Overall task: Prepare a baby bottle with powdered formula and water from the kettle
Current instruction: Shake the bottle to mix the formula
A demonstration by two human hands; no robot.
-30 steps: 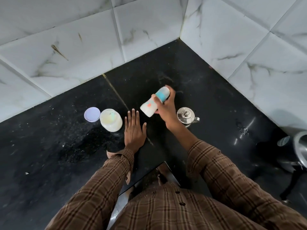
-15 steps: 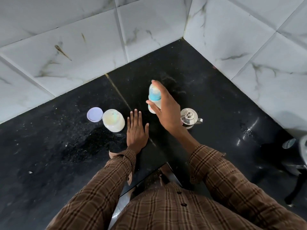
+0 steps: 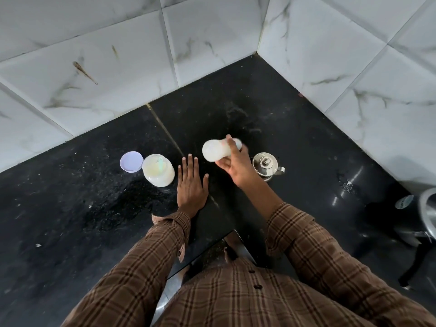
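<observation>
One bottle (blurred) lies tilted in right-hand grip.

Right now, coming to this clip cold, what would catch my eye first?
The right hand near the middle of the black counter, gripping a baby bottle tipped on its side in the air and blurred. Just left of it, the left hand lies flat on the counter beside an open formula jar, whose lilac lid lies further left. A small steel kettle stands behind the right hand.
</observation>
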